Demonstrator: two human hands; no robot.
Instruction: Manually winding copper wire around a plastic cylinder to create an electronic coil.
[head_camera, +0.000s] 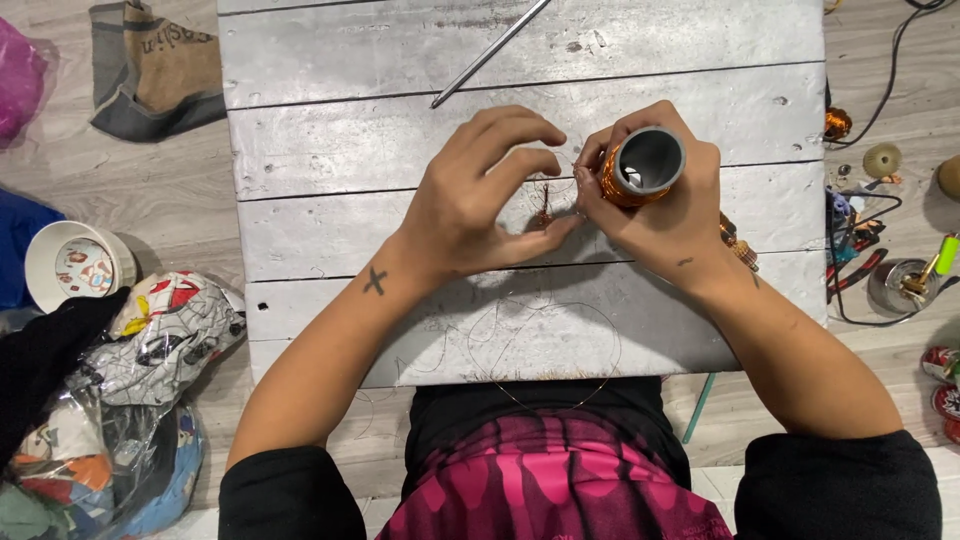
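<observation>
The right hand (665, 215) is wrapped around a grey tube (652, 160) with shiny orange wire (612, 185) wound around it. The tube points its open end up at the camera. The fingers are curled shut on it, over the middle of the bench (330, 110), a little toward its right edge.

The left hand (480, 195) is just beside the tube. Its fingers are bent, and the thumb and one fingertip pinch together on a thin strand of the wire. A small reddish twist (543, 212) of wire sits between the two hands, right by the fingertips. I cannot tell if it touches the bench.

More thin wire lies in loose loops (545, 345) on the bench near its front edge, and some hangs over that edge.

A long metal rod (490, 52) lies slanted near the back edge of the bench, well apart from the hands.

On the floor past the left edge sit a white cup (75, 265) and a pile of bags (150, 340) and cloth. A brown and grey bag (155, 65) lies by the back left corner.

On the floor past the right edge lie tangled cables (855, 240), a small coil (837, 123) of orange wire, a tin (895, 285) with a green-handled tool (940, 260) in it, and other small bits too tiny to make out.
</observation>
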